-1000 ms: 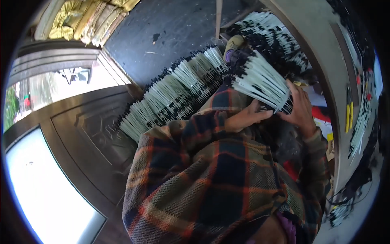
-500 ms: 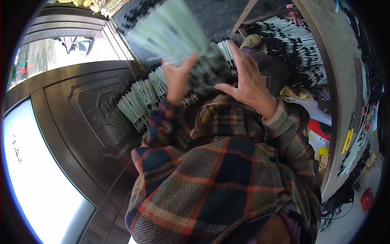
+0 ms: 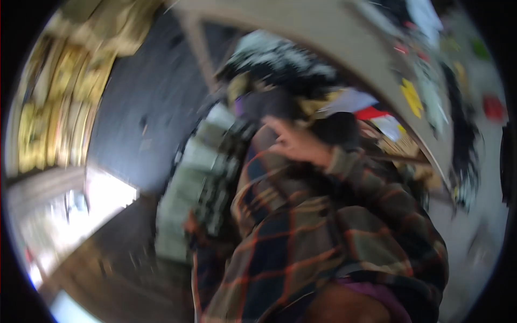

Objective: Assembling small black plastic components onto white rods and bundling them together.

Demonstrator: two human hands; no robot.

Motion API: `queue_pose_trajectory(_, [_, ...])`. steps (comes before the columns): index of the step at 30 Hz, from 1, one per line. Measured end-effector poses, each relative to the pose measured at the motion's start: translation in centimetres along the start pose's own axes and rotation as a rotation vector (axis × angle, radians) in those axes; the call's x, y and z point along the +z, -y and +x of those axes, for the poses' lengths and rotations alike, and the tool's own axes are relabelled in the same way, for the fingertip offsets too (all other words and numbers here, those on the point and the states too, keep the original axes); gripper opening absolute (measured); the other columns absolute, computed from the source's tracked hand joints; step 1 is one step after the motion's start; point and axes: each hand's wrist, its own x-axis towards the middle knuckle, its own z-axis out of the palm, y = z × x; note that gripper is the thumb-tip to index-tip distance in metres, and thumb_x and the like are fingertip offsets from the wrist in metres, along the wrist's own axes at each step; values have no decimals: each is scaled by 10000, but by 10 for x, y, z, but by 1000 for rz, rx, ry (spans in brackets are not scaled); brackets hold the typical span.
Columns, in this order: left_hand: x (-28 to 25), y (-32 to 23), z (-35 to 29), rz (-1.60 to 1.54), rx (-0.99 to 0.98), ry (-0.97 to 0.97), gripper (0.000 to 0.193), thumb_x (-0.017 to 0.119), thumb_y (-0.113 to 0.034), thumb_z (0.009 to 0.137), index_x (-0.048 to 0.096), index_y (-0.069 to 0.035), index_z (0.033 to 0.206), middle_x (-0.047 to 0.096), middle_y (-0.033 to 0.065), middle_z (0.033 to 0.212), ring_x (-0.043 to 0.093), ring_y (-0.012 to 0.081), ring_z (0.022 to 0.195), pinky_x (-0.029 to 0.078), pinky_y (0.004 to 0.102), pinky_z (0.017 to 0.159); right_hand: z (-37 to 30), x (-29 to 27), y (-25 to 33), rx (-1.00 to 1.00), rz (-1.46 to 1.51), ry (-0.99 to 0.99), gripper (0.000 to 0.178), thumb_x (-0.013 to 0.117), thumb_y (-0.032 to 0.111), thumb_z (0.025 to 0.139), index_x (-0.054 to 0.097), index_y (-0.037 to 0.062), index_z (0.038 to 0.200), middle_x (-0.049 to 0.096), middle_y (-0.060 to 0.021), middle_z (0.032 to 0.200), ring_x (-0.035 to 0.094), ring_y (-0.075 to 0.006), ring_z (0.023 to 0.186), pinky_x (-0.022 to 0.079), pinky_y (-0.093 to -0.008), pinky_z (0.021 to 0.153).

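Everything is smeared by motion. A long row of bundles of thin pale-green sticks with black ends [image 3: 180,207] lies to the left of my lap. At the near end of this row is my left hand [image 3: 191,222], against the bundles; its fingers are too blurred to show whether they grip one. My right hand [image 3: 299,142] hovers over my lap, with finger and thumb apart and nothing visible between them.
A dark flat surface [image 3: 145,107] spreads beyond the row. Stacked yellowish bundles [image 3: 54,107] stand at far left. More loose pale-and-black sticks [image 3: 280,56] lie beyond my leg, under a wooden board edge [image 3: 344,54]. A yellow-handled tool [image 3: 411,98] rests at right.
The view has swung left. The fanned bundle of sticks my left hand held up no longer shows in the air; that hand has come down to the row. My right hand is lower, over my lap.
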Motion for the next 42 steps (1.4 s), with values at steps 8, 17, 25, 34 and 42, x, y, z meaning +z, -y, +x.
queue_pose_trajectory(8, [11,109,192,-243,-529,124,528,533,-288,838,381,2,1253,524,204,1022,507,338,891,441,418,762,-79,-115,15,-88,-114,-566,290,590,165,822,520,22,1064,543,-119,1046,605,-224,831,473,-312,725])
queue_pose_trajectory(17, [-118,-84,379,-847,-553,9,532,585,-194,829,372,21,1266,441,242,1174,481,381,1026,435,426,814,-246,-357,-87,642,-682,-1438,249,583,314,767,660,90,842,632,-139,769,616,-306,720,475,-391,618])
queue_pose_trajectory(25, [-302,-263,532,-1217,832,-228,215,565,55,758,614,13,964,604,164,950,588,293,905,467,324,796,-244,-387,-105,793,-792,-1269,230,571,318,745,647,103,775,633,-119,765,608,-316,677,462,-414,586])
queue_pose_trajectory(34, [-393,-388,573,-1393,1247,-18,189,584,34,764,614,-10,944,618,127,892,607,271,771,482,320,679,-272,-379,-102,418,-156,-1200,237,601,210,786,602,-6,885,603,-75,682,595,-149,534,467,-277,493])
queue_pose_trajectory(42, [-411,-407,570,-1240,1496,-66,272,606,-1,713,605,-46,981,614,94,909,598,253,783,480,327,670,-291,-421,-147,591,-774,-1233,213,578,194,748,626,44,891,627,-123,765,627,-259,683,494,-359,617])
